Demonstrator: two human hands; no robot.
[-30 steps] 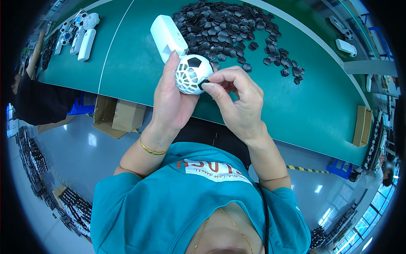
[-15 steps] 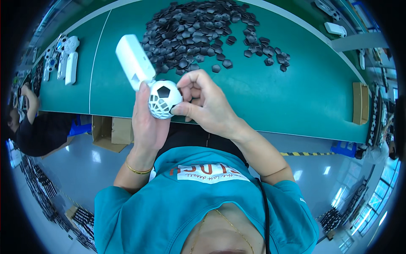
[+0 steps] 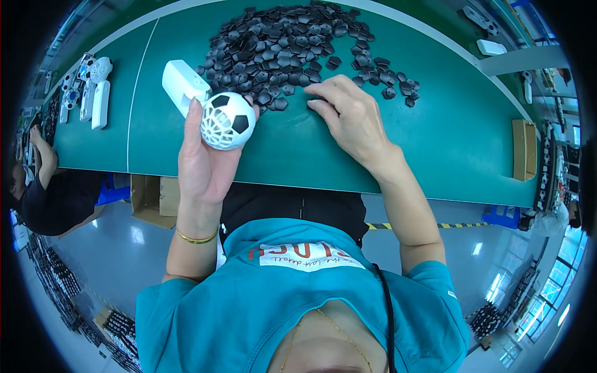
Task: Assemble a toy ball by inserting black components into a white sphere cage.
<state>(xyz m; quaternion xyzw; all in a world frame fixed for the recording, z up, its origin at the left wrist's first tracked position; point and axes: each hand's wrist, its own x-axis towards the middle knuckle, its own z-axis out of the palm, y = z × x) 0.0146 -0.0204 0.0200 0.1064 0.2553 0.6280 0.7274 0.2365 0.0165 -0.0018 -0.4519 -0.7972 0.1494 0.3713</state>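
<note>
In the head view, the right hand [image 3: 351, 118] lies palm down at the near edge of a pile of dark pieces [image 3: 292, 46]. Its fingertips cover whatever they touch, so I cannot tell whether it grips one. The left hand [image 3: 205, 165] clasps a ball-shaped fan [image 3: 227, 120] above the green table [image 3: 435, 137]; its white handle [image 3: 183, 87] sticks out behind. The fan's head is a white plastic lattice with black pentagon patches. The pieces look small, flat and matte.
</note>
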